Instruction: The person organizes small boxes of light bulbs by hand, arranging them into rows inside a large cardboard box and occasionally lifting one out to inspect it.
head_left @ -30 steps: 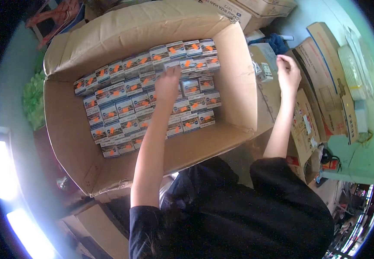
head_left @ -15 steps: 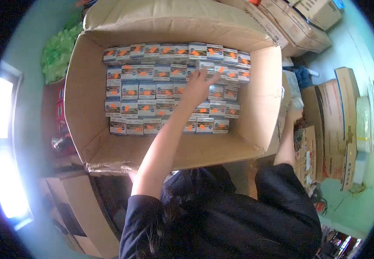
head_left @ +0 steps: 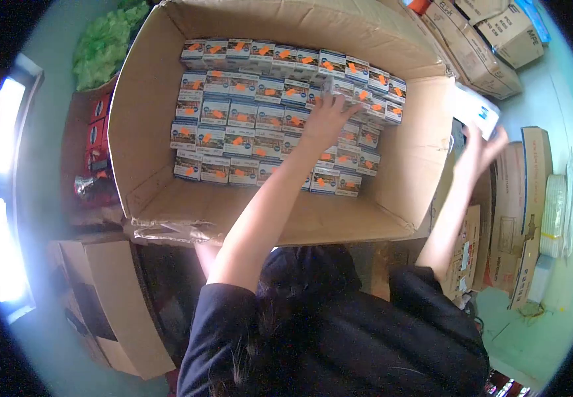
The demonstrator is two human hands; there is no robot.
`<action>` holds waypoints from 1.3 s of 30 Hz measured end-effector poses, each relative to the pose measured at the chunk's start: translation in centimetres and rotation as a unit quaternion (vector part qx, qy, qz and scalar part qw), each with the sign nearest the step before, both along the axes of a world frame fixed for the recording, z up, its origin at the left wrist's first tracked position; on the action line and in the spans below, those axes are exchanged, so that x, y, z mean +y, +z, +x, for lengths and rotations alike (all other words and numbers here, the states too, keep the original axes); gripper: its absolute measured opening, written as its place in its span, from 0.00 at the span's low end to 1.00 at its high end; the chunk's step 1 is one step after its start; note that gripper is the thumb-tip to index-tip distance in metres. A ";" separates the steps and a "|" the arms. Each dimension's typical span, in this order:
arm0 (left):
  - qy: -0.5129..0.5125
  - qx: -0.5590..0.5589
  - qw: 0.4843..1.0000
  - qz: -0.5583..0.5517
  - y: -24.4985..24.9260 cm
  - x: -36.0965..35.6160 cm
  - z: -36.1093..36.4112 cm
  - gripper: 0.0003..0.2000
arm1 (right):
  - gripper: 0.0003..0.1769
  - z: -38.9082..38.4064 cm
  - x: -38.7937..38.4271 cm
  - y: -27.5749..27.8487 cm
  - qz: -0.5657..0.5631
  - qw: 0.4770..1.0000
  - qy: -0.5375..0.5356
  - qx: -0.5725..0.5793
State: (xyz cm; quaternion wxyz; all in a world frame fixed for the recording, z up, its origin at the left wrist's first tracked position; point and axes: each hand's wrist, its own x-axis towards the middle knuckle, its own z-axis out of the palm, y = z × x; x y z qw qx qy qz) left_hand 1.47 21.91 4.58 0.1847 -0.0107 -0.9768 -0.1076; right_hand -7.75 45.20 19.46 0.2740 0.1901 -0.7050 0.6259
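Note:
An open cardboard carton (head_left: pixel 405 155) holds rows of small printed boxes (head_left: pixel 243 114) with orange stickers. My left hand (head_left: pixel 327 124) reaches over its front edge, and its spread fingers rest on small boxes in the upper middle-right rows; the palm hides some boxes beneath. Outside the carton's right wall, my right hand (head_left: pixel 478 153) has its thumb and fingers on the lower end of a white pack (head_left: pixel 477 109) with a blue mark. Part of that pack is washed out by glare.
Stacked cartons (head_left: pixel 478 56) stand at the upper right, with flattened cardboard (head_left: pixel 508 218) on the right. Another carton (head_left: pixel 111 298) is at the lower left. Green bags (head_left: pixel 108 43) and red packages (head_left: pixel 96 132) lie left. A patch of skin (head_left: pixel 207 257) shows below the carton's front edge.
My right hand has moved up beside the carton's upper right corner, and the white pack now shows clearly. My left hand stays over the small boxes. The view has shifted and tilted slightly.

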 end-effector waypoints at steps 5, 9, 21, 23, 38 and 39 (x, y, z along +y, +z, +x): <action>0.053 -0.075 0.995 -0.032 0.6 1.9 -0.5 0.27 | 0.36 4.3 -13.9 -1.6 0.270 0.911 0.297 0.097; 0.095 -0.036 0.994 -0.040 -0.3 3.4 -1.0 0.24 | 0.34 2.9 -17.5 -6.7 0.444 0.832 0.333 0.026; -0.007 -0.330 0.902 0.280 0.4 -0.3 0.4 0.36 | 0.40 0.6 -17.4 -9.9 0.587 0.751 0.215 0.212; 0.033 -0.292 0.857 0.424 -2.3 -1.9 -0.6 0.37 | 0.41 0.5 -17.2 -10.0 0.583 0.751 0.228 0.211; 0.151 0.191 0.838 0.488 -0.7 -1.9 -0.2 0.35 | 0.59 -0.7 -14.4 -6.3 0.651 0.706 0.161 0.228; 0.147 0.196 0.828 0.504 -1.2 -1.9 -0.5 0.35 | 0.61 -0.8 -13.8 -6.0 0.655 0.714 0.146 0.200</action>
